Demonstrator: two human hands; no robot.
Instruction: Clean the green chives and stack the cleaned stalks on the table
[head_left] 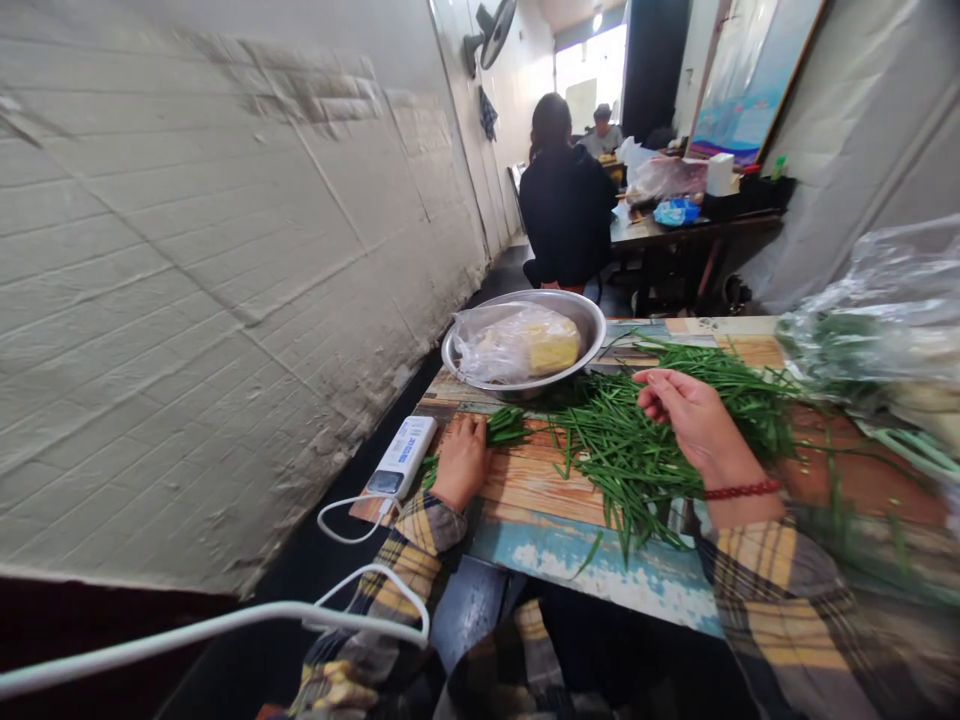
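A loose pile of garlic chives spreads over the wood-patterned table. My left hand is wrapped over a small bunch of chives at the table's left side, and green ends stick out on both sides of it. My right hand, with a red bead bracelet at the wrist, is above the pile. Its fingers are curled in a pinch, and what they hold, if anything, cannot be made out. Behind the chives stands a metal bowl with a plastic bag of something yellow inside.
A white power strip with a white cable lies at the table's left edge, beside the tiled wall. Clear plastic bags and a pale green handle are at right. Farther back, a person sits at another table.
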